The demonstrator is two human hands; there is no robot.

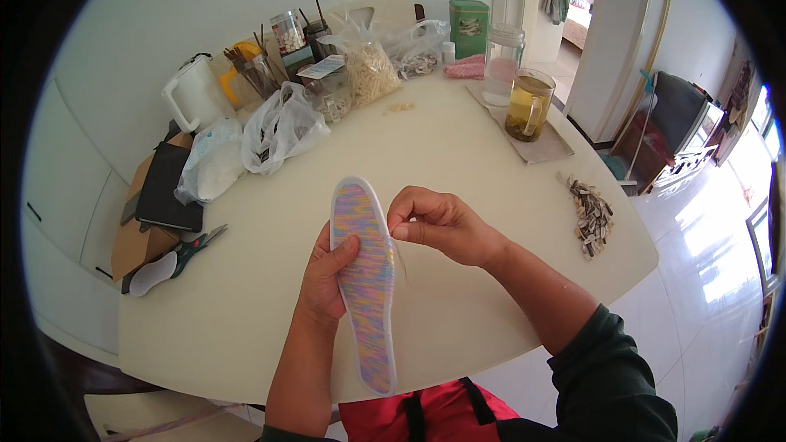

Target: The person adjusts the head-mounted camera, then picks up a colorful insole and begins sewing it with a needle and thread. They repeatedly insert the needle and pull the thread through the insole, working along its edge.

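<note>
A multicoloured woven shoe insole (366, 294) with white edging stands lengthwise over the near half of the table. My left hand (328, 273) grips its left side, the thumb lying across the face and the fingers behind. At the upper right edge of the insole, my right hand (439, 224) has thumb and forefinger pinched together. Whether a needle is between those fingertips is too small to tell. A thin loose thread (401, 258) hangs from the insole's right edge just below them.
Scissors (196, 248) and a white insole-shaped piece (152, 274) lie left, near a black box (170, 187). Plastic bags (285, 129), a white kettle (199, 95) and jars line the back. A glass mug of tea (529, 105) stands right, above a pile of sunflower seed shells (592, 218).
</note>
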